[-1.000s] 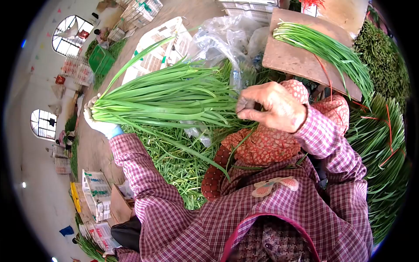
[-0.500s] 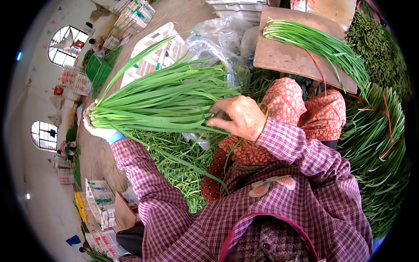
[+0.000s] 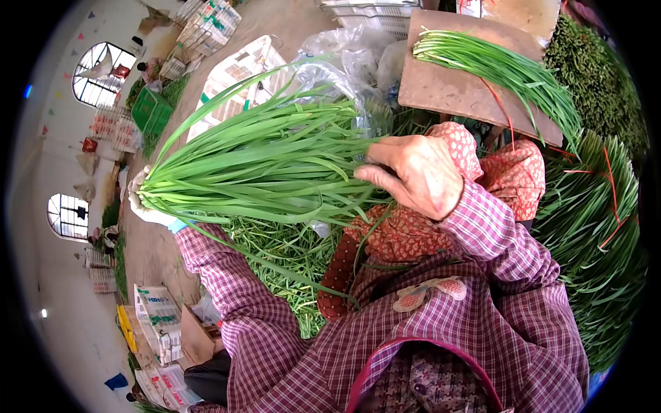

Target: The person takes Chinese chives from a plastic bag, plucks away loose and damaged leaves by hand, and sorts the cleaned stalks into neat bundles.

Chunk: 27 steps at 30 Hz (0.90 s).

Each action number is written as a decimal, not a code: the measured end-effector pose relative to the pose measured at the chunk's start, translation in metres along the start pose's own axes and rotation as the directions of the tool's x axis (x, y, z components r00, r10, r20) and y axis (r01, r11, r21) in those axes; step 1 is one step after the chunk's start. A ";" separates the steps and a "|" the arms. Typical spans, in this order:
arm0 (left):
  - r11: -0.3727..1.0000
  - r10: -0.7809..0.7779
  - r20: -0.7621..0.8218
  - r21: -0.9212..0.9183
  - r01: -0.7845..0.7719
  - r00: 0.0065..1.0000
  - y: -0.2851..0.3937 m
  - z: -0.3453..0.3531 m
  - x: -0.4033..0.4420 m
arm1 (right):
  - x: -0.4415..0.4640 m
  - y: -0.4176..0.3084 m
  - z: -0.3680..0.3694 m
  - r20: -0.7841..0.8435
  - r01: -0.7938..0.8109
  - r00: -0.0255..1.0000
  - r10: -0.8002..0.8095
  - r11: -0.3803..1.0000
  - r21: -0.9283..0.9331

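Note:
My left hand [image 3: 148,203], in a pale glove, is closed round the whitish stem ends of a loose bunch of long green leaves [image 3: 255,162]. The leaves fan out to the right across my front. At their tips is my right hand [image 3: 416,172], bare, with thumb and fingers drawn together; whether a leaf is pinched between them is hidden. Below the bunch lies a heap of loose green leaves [image 3: 286,265]. Another bunch [image 3: 496,69] rests on a brown board [image 3: 441,93] at the upper right, with a red string beside it.
Clear plastic bags [image 3: 344,58] and a white crate [image 3: 227,96] lie beyond the bunch. Stacked green bundles [image 3: 585,234] with red ties stand at my right. A green crate [image 3: 151,110] and stacked white crates are farther left. My patterned knees are below the board.
My right hand moved left along the leaves, then back right to the tips. The bunch has spread and its lower leaves hang a little lower. My left hand keeps its hold.

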<state>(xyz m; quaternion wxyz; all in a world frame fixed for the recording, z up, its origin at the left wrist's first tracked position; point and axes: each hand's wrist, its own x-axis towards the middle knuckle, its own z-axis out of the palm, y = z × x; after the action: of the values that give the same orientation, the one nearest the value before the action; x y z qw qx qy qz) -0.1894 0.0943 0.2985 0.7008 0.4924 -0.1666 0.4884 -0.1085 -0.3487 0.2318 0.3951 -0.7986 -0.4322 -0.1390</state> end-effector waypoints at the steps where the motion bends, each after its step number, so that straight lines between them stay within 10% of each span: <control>1: 0.999 -0.002 0.023 -0.047 0.003 1.000 0.000 0.003 0.001 | 0.002 0.001 0.006 -0.031 -0.006 1.000 0.006 1.000 -0.001; 13: 0.991 0.099 -0.156 0.109 -0.083 0.983 -0.007 0.036 -0.007 | 0.022 -0.001 0.057 -0.162 -0.005 0.986 0.031 0.987 0.159; 20: 0.981 0.034 -0.084 -0.190 -0.049 0.996 -0.009 0.015 -0.003 | 0.015 0.010 0.020 -0.157 -0.163 0.879 0.451 0.592 0.789; 27: 0.962 0.055 0.012 -0.269 -0.050 0.998 -0.011 0.035 -0.005 | 0.052 0.018 0.019 -0.229 -0.055 0.970 0.086 0.989 0.138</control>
<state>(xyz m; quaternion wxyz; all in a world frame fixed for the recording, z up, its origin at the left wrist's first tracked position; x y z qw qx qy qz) -0.1742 0.0614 0.3050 0.7462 0.3930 -0.2512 0.4750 -0.0658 -0.3103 0.2396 0.4995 -0.7639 -0.3621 -0.1894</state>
